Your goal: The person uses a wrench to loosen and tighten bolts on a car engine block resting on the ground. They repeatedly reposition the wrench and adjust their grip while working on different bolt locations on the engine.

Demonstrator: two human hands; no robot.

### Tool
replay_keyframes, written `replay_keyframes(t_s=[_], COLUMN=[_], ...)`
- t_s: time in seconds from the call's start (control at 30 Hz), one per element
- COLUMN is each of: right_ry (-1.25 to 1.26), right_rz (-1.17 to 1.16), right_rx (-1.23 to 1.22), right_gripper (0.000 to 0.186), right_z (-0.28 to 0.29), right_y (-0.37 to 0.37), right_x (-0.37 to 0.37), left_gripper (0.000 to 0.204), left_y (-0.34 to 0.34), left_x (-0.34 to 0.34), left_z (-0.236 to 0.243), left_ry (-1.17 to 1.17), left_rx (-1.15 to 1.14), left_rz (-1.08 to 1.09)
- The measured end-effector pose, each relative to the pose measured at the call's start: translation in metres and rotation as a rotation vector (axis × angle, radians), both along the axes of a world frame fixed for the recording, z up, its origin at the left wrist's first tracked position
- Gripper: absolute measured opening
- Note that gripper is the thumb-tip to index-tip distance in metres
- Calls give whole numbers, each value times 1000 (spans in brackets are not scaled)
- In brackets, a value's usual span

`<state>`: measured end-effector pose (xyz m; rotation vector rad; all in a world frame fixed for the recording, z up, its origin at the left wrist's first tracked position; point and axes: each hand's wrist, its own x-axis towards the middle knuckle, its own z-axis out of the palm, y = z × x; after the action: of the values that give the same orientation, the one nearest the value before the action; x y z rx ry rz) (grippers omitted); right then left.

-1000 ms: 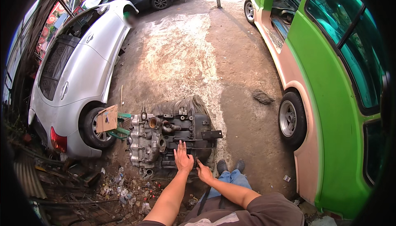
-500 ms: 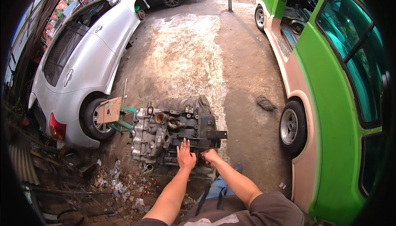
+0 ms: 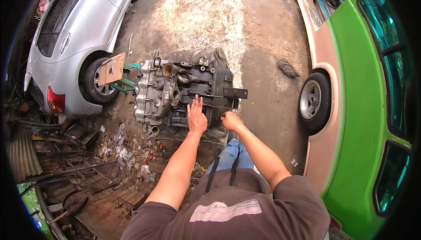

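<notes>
A greasy engine [image 3: 158,99] lies on its side on dirty grey cloth [image 3: 215,56], with a ribbed silver cover at its left and a dark bracket [image 3: 234,93] at its right. My left hand [image 3: 196,116] rests flat on the dark engine body, fingers stretched out and pointing away from me. My right hand [image 3: 229,120] is closed just below the bracket, at the engine's right edge; what its fingertips grip is too small and hidden to make out.
A silver car [image 3: 79,16] stands at left beside a green stool [image 3: 127,84] and cardboard [image 3: 109,70]. A green-and-pink van [image 3: 351,108] lines the right. Scrap metal [image 3: 24,152] and litter [image 3: 123,148] lie at lower left, a dark rag [image 3: 287,68] near the van's wheel.
The view has tilted down, so the engine sits higher in the picture and more of my body shows. My right hand has shifted slightly up and right along the engine; my left stays put.
</notes>
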<state>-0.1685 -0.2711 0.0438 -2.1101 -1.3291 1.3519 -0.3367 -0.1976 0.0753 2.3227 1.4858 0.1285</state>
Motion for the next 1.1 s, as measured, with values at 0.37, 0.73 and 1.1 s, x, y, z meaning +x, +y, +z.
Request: replay_keyframes(t_s=[0.37, 0.73, 1.1], right_ry=[200, 262, 346], right_rz=[-324, -373, -368], right_rx=[252, 169, 270], right_gripper=[48, 58, 59], right_z=[-24, -10, -9], right_y=[-61, -69, -68], right_x=[-79, -108, -100], left_gripper=[75, 78, 75], left_y=[3, 3, 0], left_x=[3, 3, 4], left_z=[0, -3, -2], left_ry=[-7, 88, 77], left_rx=[-1, 23, 46], left_rz=[-9, -23, -40])
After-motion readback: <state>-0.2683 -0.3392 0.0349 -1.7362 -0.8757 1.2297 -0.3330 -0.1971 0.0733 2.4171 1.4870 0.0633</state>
